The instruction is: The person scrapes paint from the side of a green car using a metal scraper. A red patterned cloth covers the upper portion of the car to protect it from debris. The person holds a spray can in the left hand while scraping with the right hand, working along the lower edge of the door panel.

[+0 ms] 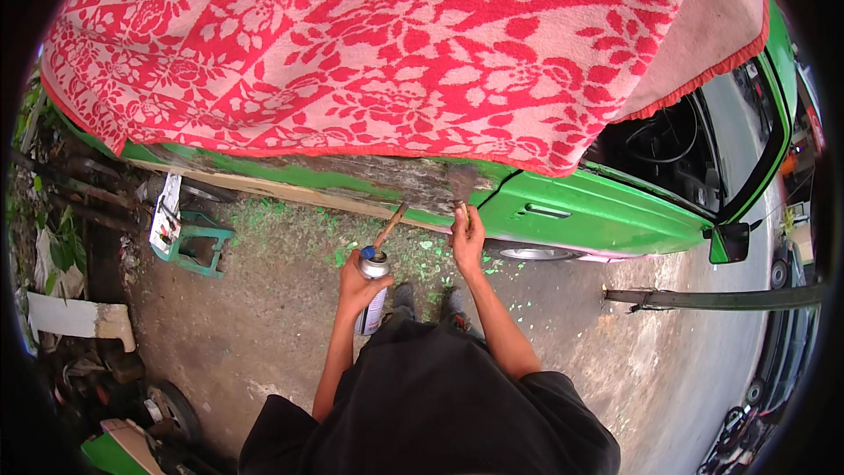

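Observation:
My right hand (pixel 469 237) is closed round the handle of a scraper (pixel 461 183). Its broad blade lies against the car's side panel (pixel 387 179), where green paint gives way to bare, brownish-grey patches. Lower and to the left, my left hand (pixel 354 283) grips a metal can (pixel 373 292) with an open top. A brush-like tool with a wooden handle (pixel 390 227) and a blue part slants up from the can's rim toward the panel. Whether my left fingers also pinch this tool, I cannot tell.
A red and pink floral blanket (pixel 369 53) drapes over the green car (pixel 563 211). A teal plastic stool (pixel 202 246) stands at left. Green paint flakes litter the concrete ground (pixel 264 325). A post (pixel 712 299) juts in from the right. A wheel (pixel 173 411) lies lower left.

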Tool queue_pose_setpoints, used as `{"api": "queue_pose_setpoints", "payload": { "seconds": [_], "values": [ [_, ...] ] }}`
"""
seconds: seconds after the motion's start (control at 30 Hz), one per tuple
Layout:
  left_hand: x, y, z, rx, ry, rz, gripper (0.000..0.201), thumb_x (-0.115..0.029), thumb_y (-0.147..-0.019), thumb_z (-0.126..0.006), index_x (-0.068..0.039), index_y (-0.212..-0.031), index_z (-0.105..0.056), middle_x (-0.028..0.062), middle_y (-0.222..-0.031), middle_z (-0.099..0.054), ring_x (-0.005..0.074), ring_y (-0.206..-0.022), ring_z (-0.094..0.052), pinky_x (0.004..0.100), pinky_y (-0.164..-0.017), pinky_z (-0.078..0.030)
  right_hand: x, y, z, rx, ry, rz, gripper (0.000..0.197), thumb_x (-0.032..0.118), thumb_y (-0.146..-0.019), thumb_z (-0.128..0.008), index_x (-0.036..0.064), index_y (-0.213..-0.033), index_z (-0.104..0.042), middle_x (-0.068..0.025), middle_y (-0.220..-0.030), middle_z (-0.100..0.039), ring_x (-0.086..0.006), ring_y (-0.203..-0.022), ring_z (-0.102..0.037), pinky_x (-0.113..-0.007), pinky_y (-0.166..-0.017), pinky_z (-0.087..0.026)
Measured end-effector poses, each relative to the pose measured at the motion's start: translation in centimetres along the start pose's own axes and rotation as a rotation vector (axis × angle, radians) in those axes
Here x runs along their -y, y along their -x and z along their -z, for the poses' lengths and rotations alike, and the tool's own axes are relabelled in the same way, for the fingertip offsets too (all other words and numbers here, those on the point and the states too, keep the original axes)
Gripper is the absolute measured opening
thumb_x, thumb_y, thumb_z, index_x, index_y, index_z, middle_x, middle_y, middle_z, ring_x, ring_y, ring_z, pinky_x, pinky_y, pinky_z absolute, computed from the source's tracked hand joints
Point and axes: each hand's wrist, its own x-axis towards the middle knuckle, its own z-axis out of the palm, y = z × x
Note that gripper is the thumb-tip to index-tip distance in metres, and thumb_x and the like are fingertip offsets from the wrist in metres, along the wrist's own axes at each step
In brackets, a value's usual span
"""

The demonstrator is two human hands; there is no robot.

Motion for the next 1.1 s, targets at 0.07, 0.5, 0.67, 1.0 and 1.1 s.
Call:
{"api": "queue_pose_setpoints", "payload": {
  "seconds": [0.07, 0.5, 0.67, 1.0, 1.1],
  "values": [
    [0.2, 0.3, 0.1, -0.01, 0.024, -0.001, 0.05, -0.017, -0.054, -0.085, -0.003, -0.091, -0.055, 0.0108, -0.08, -0.067, 0.0214, -0.074, -0.066, 0.0363, -0.067, -0.052, 0.1, 0.0, 0.1, -0.009, -0.004, 0.012, 0.026, 0.029, -0.104, -0.055, 0.0034, -0.106, -0.058, 0.0053, -0.063, -0.043, -0.0029, -0.048, -0.037, -0.024, -0.042, -0.032],
    [-0.3, 0.6, 0.0, -0.001, 0.007, 0.056, 0.055, -0.002, -0.059, -0.082, -0.003, -0.109, -0.058, 0.0003, -0.09, -0.063, 0.0103, -0.08, -0.06, 0.0277, -0.071, -0.05, -1.3, -0.7, -0.5, -0.011, -0.007, 0.006, 0.029, 0.031, -0.104, -0.054, 0.0033, -0.098, -0.055, 0.0029, -0.064, -0.043, -0.0051, -0.055, -0.04, -0.026, -0.047, -0.034],
    [-0.9, 0.6, -0.3, -0.041, 0.041, -0.006, 0.05, -0.01, -0.058, -0.084, -0.003, -0.098, -0.056, 0.0041, -0.086, -0.065, 0.0145, -0.078, -0.062, 0.0309, -0.071, -0.051, -2.2, -1.1, -0.3, -0.043, 0.089, 0.14, 0.026, 0.028, -0.104, -0.054, 0.0058, -0.091, -0.053, 0.004, -0.064, -0.042, -0.004, -0.056, -0.037, -0.025, -0.047, -0.031],
    [-1.1, 1.0, -0.7, -0.088, 0.066, 0.014, 0.049, -0.013, -0.057, -0.085, -0.003, -0.094, -0.055, 0.0053, -0.083, -0.064, 0.0152, -0.076, -0.061, 0.032, -0.07, -0.05, -1.2, -0.4, -1.3, 0.084, -0.319, -0.112, 0.022, 0.024, -0.104, -0.055, 0.0078, -0.09, -0.049, 0.0049, -0.064, -0.042, -0.0024, -0.052, -0.037, -0.022, -0.043, -0.029],
    [-1.1, 1.6, -0.7, -0.097, 0.062, 0.01, 0.048, -0.012, -0.057, -0.084, -0.004, -0.094, -0.055, 0.0045, -0.084, -0.063, 0.0139, -0.077, -0.06, 0.0315, -0.07, -0.05, -1.0, -0.1, -1.6, 0.07, -0.325, -0.075, 0.021, 0.025, -0.104, -0.055, 0.0092, -0.092, -0.048, 0.0059, -0.063, -0.041, -0.0007, -0.049, -0.035, -0.02, -0.04, -0.026]
  ]
}}
